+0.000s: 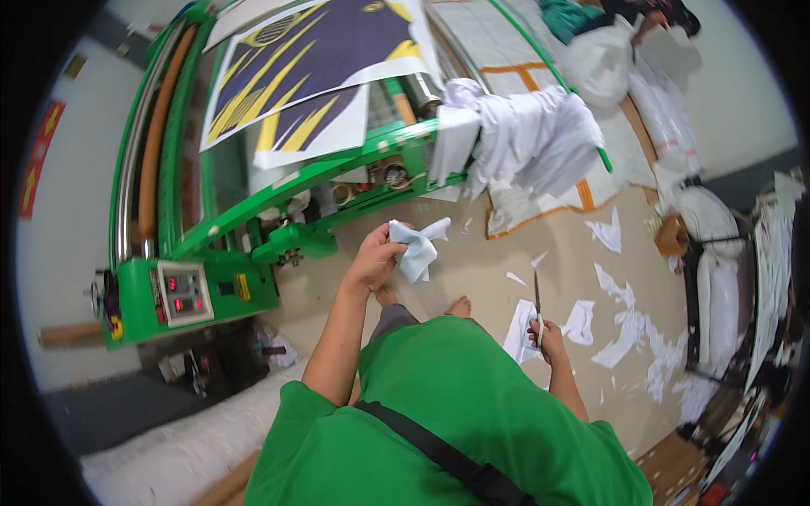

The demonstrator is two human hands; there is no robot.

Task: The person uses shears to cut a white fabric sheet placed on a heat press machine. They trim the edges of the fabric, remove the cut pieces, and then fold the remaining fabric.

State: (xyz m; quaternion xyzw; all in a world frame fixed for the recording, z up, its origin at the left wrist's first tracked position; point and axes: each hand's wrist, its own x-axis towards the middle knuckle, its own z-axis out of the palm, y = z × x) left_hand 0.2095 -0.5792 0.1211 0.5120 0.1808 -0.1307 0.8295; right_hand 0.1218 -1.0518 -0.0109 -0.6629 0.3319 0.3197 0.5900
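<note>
Out in front of my body, my left hand [376, 260] is closed on a crumpled piece of pale white cloth [416, 258], whose loose ends hang past the fingers. Lower and to the right, my right hand [550, 339] grips a pair of scissors [537, 292], the narrow blades pointing away from me. Its fingers wrap the handles and partly hide them. On the floor beneath that hand lies a white scrap [518, 327]. The scissors and the held cloth are well apart.
A green roller machine [316, 187] with a control panel [185, 293] stands at left, bearing purple, yellow and white printed sheets [312, 51]. White fabric [523, 135] drapes over its right end. Scraps [629, 325] litter the floor at right. Wrapped rolls [717, 295] line the right wall.
</note>
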